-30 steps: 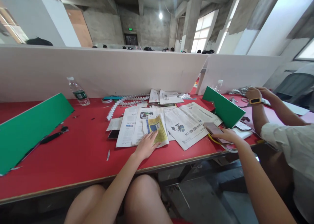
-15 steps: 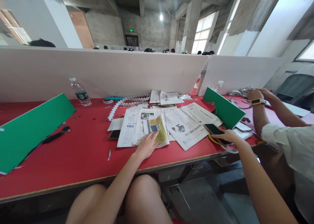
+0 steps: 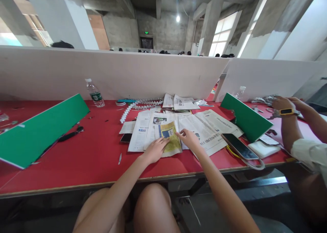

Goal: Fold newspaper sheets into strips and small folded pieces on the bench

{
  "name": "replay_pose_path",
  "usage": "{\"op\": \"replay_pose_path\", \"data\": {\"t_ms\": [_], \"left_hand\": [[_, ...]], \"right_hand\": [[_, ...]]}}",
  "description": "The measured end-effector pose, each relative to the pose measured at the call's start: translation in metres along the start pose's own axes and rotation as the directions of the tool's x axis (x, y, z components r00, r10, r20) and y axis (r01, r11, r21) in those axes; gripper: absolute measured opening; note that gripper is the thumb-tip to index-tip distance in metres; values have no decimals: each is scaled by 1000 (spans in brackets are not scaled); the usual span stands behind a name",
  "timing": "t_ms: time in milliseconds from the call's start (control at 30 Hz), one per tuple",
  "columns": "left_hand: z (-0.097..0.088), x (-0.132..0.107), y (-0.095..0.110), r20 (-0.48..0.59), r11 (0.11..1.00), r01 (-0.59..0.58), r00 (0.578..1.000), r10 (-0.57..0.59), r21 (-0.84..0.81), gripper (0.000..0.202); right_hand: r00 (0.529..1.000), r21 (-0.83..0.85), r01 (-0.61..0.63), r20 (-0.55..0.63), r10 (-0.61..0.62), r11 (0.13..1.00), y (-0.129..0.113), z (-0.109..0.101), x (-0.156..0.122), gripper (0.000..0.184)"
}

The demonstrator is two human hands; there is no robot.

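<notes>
A folded yellow-and-white newspaper piece lies on top of larger newspaper sheets in front of me. My left hand rests flat on its left part, fingers stretched out. At its right edge is my right hand, fingertips drawn together on the paper. More newspaper spreads out to the right, under my right forearm. A smartphone lies beyond that, over a yellow-and-white cable.
Green boards stand at left and right on the red table. A water bottle, a folded white paper chain and scissors are around. At right, a co-worker's hands handle something grey.
My right hand has left the smartphone and moved left to the newspaper piece's edge. The left hand stays on the paper. The camera view has turned slightly left.
</notes>
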State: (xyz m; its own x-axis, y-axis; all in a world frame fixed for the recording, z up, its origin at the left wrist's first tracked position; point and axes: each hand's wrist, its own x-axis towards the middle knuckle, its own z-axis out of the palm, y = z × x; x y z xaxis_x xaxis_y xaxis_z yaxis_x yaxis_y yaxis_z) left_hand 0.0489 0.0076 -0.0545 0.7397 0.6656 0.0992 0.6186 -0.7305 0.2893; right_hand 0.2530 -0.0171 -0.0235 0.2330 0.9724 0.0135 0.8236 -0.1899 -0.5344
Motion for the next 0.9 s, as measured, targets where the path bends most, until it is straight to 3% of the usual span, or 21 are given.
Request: {"op": "replay_pose_path", "data": {"t_ms": [133,233,333,367,433,467,500,533,600,667,733,900], "left_hand": [[-1,5,-14,-4,999,-45,999,45,10,46],[-1,17,-22,6,998,-61,998,61,-35,49],[1,36,-31,-153,991,38,986,-58,-131,58],[1,42,-34,-247,973,122,954,-169,-195,63],[1,54,-40,-366,874,291,822,-436,-389,75],[0,60,-42,-365,799,335,755,-544,-499,79],[0,66,-45,-331,723,337,719,-611,-603,80],[-1,71,-46,-281,653,302,722,-633,-695,78],[-2,82,-47,-202,531,174,793,-575,-829,62],[-3,93,-43,-169,435,68,860,-482,-898,43],[-5,103,-36,-191,404,8,873,-449,-915,33],[-9,110,-10,-444,557,-94,718,-536,-825,39]], "right_hand": [[994,59,-94,61,90,994,-7,17,29,53],[986,219,-110,150,78,970,2,18,55,36],[987,312,-78,156,30,947,9,14,74,23],[989,381,-63,149,6,922,10,13,78,21],[991,596,-23,121,-61,802,11,11,82,21],[991,707,-7,101,-92,707,11,11,82,23],[990,795,5,83,-116,606,11,12,82,25],[989,852,12,66,-130,523,12,14,82,28],[992,892,29,29,-120,450,14,19,81,32],[996,899,75,-48,-74,430,17,23,82,34],[986,889,158,-164,-25,431,21,24,83,33],[925,781,317,-379,6,538,23,21,81,29]]}}
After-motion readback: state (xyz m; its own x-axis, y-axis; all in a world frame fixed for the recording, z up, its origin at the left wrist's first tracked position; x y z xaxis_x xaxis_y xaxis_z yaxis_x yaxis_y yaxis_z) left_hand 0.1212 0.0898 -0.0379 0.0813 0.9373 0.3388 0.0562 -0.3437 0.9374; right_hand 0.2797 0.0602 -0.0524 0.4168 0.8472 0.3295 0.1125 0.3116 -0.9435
